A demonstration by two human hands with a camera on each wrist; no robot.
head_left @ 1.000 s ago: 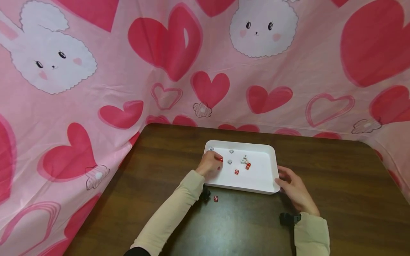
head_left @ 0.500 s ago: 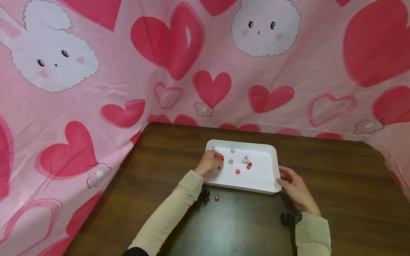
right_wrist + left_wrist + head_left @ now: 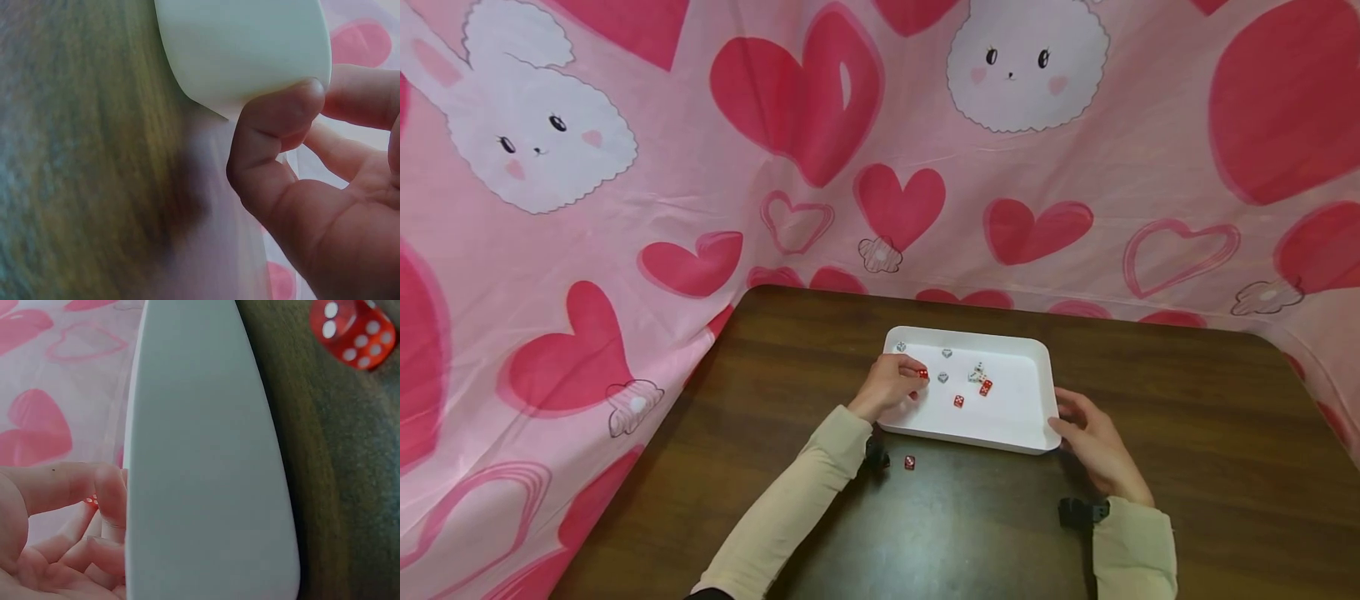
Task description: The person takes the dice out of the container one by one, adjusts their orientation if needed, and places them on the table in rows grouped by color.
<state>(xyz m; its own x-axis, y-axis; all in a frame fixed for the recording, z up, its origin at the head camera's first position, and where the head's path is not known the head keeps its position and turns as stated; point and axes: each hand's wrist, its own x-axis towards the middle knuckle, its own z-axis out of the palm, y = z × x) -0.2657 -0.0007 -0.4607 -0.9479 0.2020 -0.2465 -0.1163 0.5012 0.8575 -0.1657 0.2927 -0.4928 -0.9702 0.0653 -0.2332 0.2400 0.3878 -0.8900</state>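
A white tray [image 3: 1000, 421] lies on the dark wooden table [image 3: 1187, 433]. Several small dice, red and pale, are scattered inside it. My left hand [image 3: 891, 385] reaches over the tray's left wall and pinches a red die [image 3: 922, 374] at its fingertips; in the left wrist view a sliver of that red die [image 3: 92, 500] shows between the fingers [image 3: 109, 500], behind the tray wall [image 3: 206, 456]. My right hand [image 3: 1086, 437] holds the tray's near right corner. The thumb [image 3: 281, 119] presses the tray corner [image 3: 250, 50], with the fingers on the other side.
One more red die [image 3: 909, 462] lies on the table just in front of the tray, seen large as a red die [image 3: 353, 331] in the left wrist view. A pink cloth [image 3: 625, 208] with hearts and bunnies walls off the back and left.
My left hand has crept slightly to the right inside the tray with the red die in its fingertips. The right hand stays on the tray's corner.
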